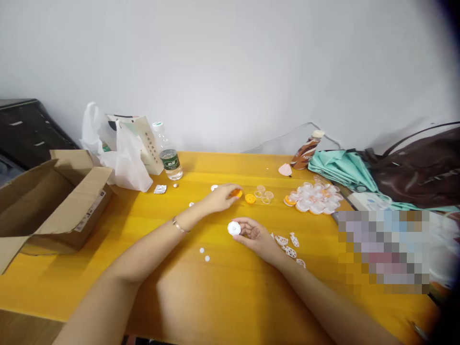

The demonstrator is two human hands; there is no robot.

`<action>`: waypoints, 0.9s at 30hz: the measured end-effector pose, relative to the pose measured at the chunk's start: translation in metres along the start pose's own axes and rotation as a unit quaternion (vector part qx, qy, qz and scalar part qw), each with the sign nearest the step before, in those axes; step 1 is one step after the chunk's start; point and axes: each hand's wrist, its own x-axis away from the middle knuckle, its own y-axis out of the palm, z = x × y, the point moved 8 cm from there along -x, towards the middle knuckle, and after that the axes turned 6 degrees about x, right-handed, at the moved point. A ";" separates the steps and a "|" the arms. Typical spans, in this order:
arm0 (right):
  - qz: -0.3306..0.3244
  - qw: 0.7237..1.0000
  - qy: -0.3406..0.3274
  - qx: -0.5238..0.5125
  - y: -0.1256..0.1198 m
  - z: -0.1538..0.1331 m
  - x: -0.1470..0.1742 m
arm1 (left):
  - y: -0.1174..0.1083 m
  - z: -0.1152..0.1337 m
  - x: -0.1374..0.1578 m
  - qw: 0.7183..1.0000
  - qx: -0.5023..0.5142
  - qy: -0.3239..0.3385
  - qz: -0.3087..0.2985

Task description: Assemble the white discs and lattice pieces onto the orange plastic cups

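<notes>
Between the thumb and fingers of my right hand (251, 234) is a white round disc (234, 228), held just above the table. My left hand (224, 197) reaches farther out, its fingers closed on an orange round piece (236, 193). Just right of it lies another orange round piece (250, 198), beside several clear round caps (265, 195). White cut-out pieces (287, 244) lie near my right wrist, partly hidden by it. Two small white dots (204, 254) rest on the table to the left. Past my left hand a white piece (214, 188) shows.
A pile of clear and orange round cases (314, 197) sits at the right. Behind are a brown bottle (306, 151), a pink piece (285, 169) and a green cloth (343, 167). An open cardboard box (53, 201), plastic bag (129, 163) and water bottle (169, 155) stand left.
</notes>
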 end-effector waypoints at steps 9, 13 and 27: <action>-0.002 1.000 0.006 0.000 0.000 0.001 -0.001 | -0.008 0.009 0.097 0.852 0.504 -0.122 -0.068; 0.003 1.000 0.012 0.002 0.000 -0.001 0.000 | -0.001 0.002 0.100 0.854 0.498 -0.139 -0.058; 0.012 0.999 -0.016 0.036 0.001 -0.002 0.000 | 0.010 0.009 0.100 0.938 0.334 -0.084 -0.017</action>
